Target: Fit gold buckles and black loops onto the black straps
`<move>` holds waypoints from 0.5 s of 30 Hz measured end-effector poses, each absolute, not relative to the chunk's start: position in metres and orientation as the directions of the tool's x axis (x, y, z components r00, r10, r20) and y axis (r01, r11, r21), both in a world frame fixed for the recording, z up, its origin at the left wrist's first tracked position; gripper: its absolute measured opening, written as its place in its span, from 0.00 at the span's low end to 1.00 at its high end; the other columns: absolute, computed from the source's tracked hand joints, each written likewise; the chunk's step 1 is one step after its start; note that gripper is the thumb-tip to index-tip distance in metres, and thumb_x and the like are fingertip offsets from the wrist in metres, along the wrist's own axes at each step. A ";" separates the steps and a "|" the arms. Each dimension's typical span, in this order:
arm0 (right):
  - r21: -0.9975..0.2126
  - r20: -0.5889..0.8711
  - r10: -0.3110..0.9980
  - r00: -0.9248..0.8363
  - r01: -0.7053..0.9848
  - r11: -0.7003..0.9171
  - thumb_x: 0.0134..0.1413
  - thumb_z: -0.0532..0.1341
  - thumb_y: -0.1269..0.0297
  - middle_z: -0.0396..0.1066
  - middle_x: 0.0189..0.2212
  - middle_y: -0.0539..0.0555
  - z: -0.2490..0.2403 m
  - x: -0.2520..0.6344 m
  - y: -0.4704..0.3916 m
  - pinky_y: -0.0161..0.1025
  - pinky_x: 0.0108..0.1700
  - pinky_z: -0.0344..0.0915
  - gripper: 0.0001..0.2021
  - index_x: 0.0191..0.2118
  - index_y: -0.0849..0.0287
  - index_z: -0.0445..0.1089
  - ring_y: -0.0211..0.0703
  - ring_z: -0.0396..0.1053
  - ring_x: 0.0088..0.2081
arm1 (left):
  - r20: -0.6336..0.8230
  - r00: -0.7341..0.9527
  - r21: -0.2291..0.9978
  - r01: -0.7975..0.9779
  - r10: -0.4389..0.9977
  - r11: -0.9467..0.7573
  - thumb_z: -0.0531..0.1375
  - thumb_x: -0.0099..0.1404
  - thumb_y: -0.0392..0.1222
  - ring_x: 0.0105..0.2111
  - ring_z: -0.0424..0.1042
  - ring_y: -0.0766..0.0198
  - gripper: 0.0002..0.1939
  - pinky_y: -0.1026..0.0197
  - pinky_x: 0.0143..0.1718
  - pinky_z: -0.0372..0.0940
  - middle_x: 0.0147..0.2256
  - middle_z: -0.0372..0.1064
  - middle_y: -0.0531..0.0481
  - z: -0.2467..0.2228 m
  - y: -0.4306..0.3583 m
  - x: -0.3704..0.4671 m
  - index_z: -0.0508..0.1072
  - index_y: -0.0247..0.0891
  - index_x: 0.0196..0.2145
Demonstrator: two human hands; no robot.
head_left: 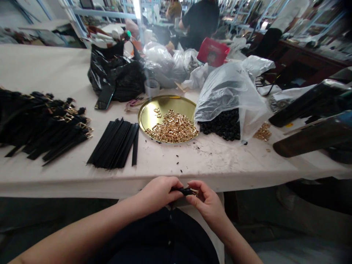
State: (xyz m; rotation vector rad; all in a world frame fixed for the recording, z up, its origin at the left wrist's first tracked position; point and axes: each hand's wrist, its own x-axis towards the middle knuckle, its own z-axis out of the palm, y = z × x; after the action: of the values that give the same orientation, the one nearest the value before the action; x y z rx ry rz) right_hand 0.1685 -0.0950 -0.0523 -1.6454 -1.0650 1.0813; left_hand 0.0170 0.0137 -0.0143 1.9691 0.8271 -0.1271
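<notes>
Just in front of the table edge, my left hand (162, 191) is closed on a black strap (186, 191). At the strap's right end shows a small gold buckle (195, 192), pinched between the thumb and fingers of my right hand (206, 201). Part of the strap is hidden in my left hand. Beyond my hands, a round gold tray (148, 110) carries a heap of gold buckles (176, 127). To its left lies a stack of flat black straps (112, 145). Farther left is a pile of black straps with gold buckles attached (60, 121).
Right of the tray, a clear plastic bag (231, 88) spills small black parts (222, 124). Behind are a black plastic bag (115, 69), a phone (105, 97) and a tape roll (152, 88). A person (202, 20) sits in the background. Dark rolls (310, 135) lie at right.
</notes>
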 end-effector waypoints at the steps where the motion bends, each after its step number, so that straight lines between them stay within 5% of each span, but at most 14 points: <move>1: -0.953 -0.214 0.941 0.261 0.155 -0.260 0.46 0.60 0.61 0.70 0.30 0.51 -0.052 0.170 -0.093 0.38 0.34 0.64 0.10 0.36 0.57 0.67 0.43 0.68 0.32 | -0.423 0.762 0.742 0.602 0.491 -0.295 0.56 0.57 0.43 0.30 0.69 0.64 0.10 0.67 0.29 0.58 0.31 0.72 0.53 -0.013 0.017 0.016 0.73 0.40 0.36; 5: -0.953 -0.232 0.941 0.247 0.138 -0.271 0.49 0.58 0.61 0.69 0.26 0.51 -0.051 0.176 -0.087 0.37 0.33 0.64 0.06 0.30 0.58 0.67 0.41 0.67 0.30 | -0.457 0.755 0.750 0.611 0.471 -0.252 0.55 0.57 0.43 0.30 0.68 0.65 0.10 0.67 0.29 0.58 0.30 0.72 0.54 -0.007 0.022 0.019 0.72 0.39 0.35; 15: -0.949 -0.239 0.946 0.218 0.155 -0.276 0.49 0.59 0.61 0.69 0.31 0.51 -0.049 0.179 -0.083 0.37 0.35 0.63 0.10 0.38 0.57 0.65 0.42 0.67 0.33 | -0.441 0.753 0.718 0.623 0.489 -0.310 0.55 0.58 0.44 0.30 0.68 0.63 0.10 0.66 0.29 0.57 0.31 0.72 0.52 -0.004 0.031 0.025 0.73 0.40 0.35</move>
State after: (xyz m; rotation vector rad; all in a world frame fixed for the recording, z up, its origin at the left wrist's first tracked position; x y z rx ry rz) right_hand 0.1795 -0.0830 -0.0486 -1.6281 -1.0545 1.1515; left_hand 0.0245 0.0315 -0.0036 1.9712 0.8427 -0.1713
